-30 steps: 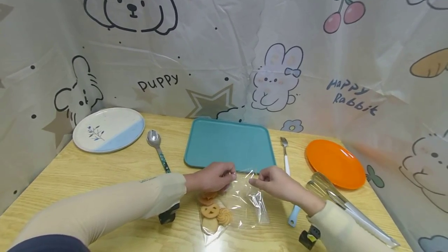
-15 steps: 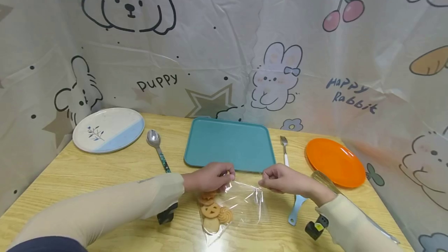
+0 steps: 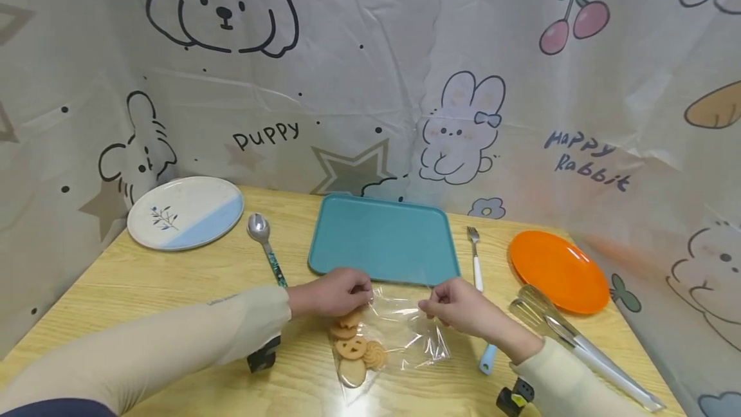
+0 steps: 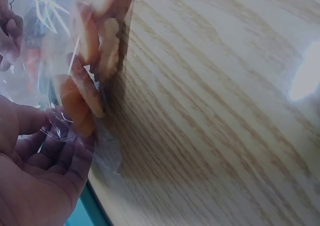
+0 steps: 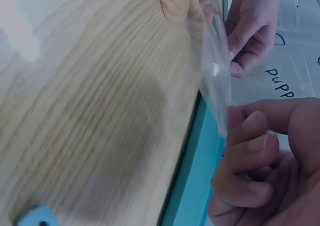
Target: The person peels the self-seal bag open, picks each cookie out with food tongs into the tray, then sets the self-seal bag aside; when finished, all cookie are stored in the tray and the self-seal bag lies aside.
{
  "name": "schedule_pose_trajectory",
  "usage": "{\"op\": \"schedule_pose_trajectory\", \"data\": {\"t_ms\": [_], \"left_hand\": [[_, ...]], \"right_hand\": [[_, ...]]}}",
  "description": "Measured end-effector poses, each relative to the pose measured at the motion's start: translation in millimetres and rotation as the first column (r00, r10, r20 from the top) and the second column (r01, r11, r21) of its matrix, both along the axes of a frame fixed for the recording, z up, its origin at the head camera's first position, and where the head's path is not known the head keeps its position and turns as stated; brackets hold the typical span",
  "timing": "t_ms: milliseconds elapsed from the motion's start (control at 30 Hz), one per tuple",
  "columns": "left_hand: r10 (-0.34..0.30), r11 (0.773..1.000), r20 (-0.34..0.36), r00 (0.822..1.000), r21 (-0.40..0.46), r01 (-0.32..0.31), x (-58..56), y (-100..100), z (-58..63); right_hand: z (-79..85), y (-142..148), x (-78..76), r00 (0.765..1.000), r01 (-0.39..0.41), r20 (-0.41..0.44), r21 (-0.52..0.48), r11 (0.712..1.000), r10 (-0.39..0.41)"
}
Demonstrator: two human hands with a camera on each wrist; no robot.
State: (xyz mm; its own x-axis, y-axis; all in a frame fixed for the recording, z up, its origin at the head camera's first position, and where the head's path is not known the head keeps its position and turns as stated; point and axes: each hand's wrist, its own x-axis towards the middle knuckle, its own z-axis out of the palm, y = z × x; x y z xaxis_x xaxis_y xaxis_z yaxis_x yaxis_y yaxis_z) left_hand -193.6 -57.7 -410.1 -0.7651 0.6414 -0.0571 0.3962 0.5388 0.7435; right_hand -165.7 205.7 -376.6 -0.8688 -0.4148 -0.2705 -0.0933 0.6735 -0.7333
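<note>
A clear plastic bag (image 3: 408, 333) lies between my hands, low over the wooden table. Several cookies (image 3: 351, 347) are bunched in its left part; one has a cut-out face and another is swirled. My left hand (image 3: 340, 293) pinches the bag's upper left edge, and in the left wrist view the film (image 4: 60, 126) is bunched at the thumb and fingers. My right hand (image 3: 463, 309) pinches the upper right edge between thumb and forefinger. The right wrist view shows the stretched film (image 5: 216, 80) running between both hands.
Behind the hands lies a teal tray (image 3: 384, 237). To the left are a spoon (image 3: 265, 246) and a white-and-blue plate (image 3: 185, 213). On the right are a fork (image 3: 475, 256), an orange plate (image 3: 558, 272), metal tongs (image 3: 602, 359) and a light-blue handle (image 3: 487, 359).
The right hand moved right, drawing the bag's edge, then came back left. The left hand has shifted slightly left. The cookies remain in the bag's left part.
</note>
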Motion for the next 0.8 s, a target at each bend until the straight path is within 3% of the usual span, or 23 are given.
{"op": "schedule_pose_trajectory", "data": {"t_ms": [133,367,433,600,800], "left_hand": [[-0.045,0.999,0.02,0.999,0.01,0.045,-2.3,-2.5,-2.5],[-0.096,0.995,0.042,0.994,0.001,0.096,-13.1,-8.7,-1.3],[-0.106,0.994,0.046,0.993,-0.002,0.106,-15.5,-7.6,-1.3],[-0.086,0.996,0.049,0.995,-0.024,0.087,-17.9,-3.7,-3.0],[-0.07,0.996,0.026,0.997,-0.046,0.071,-18.7,0.6,-3.5]], "right_hand": [[-2.3,7.2,-3.2,0.996,-0.082,0.018,-0.039,0.996,0.083],[3.8,28.7,-8.1,0.964,-0.201,0.153,-0.119,0.972,0.218],[5.4,30.4,-6.8,0.963,-0.185,0.177,-0.123,0.975,0.204],[7.3,23.8,1.0,0.975,-0.057,0.211,-0.089,0.994,0.075],[4.5,8.8,14.3,0.995,-0.021,0.102,-0.002,1.0,0.021]]}}
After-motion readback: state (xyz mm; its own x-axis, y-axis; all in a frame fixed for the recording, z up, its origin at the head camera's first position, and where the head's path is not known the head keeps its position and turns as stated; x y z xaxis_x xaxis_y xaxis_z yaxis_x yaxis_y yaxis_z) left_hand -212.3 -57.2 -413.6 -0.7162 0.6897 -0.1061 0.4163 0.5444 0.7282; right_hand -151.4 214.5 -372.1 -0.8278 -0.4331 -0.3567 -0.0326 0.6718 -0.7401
